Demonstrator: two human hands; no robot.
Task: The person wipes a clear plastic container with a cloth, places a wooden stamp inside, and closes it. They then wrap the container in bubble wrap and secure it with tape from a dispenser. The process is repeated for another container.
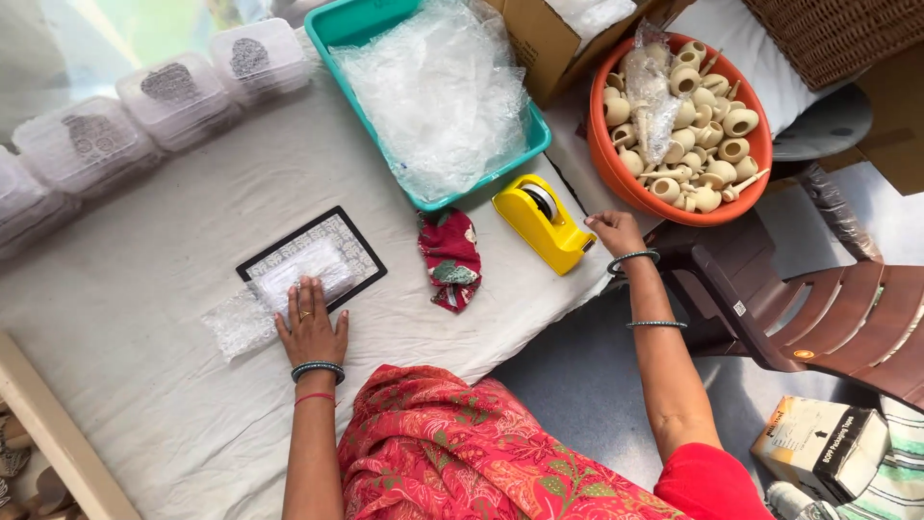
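Bubble-wrapped packet (289,284), long axis seemingly left-right

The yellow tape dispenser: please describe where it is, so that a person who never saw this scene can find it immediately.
Start at the teal tray of bubble wrap at the top of the white cloth-covered table. Just below its lower right corner, near the table edge, sits the tape dispenser, with the right hand touching its end. It is the only bright yellow thing; the red patterned cloth lies to its left.
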